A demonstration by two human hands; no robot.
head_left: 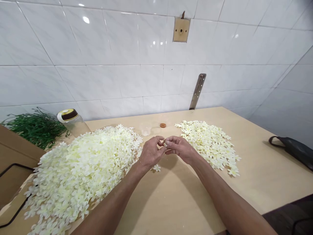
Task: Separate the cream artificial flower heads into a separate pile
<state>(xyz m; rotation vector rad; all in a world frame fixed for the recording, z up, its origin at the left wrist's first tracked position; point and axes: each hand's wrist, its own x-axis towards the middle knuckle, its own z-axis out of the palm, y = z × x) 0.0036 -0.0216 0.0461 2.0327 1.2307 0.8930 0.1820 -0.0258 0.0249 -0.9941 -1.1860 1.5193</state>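
Observation:
Over the middle of the table, my left hand [152, 150] and my right hand [180, 149] meet at the fingertips, both closed in a pinch. A tiny pale bit shows between the fingers, too small to name. To the left spreads a large heap of cream-white artificial flowers [90, 160]. A smaller, flatter pile of the same flowers [207, 142] lies to the right, partly behind my right wrist. One loose flower [156, 168] rests on the table just below my left hand. Beyond my hands stand a small clear cup [146, 130] and a round orange-brown piece [162, 125].
At the back left are a clear bottle with a brown and yellow lid [73, 122] and green artificial sprigs [36, 127]. A cardboard box [17, 163] borders the left side. A metal bracket [198, 91] leans on the tiled wall. A black pouch [293, 150] lies right.

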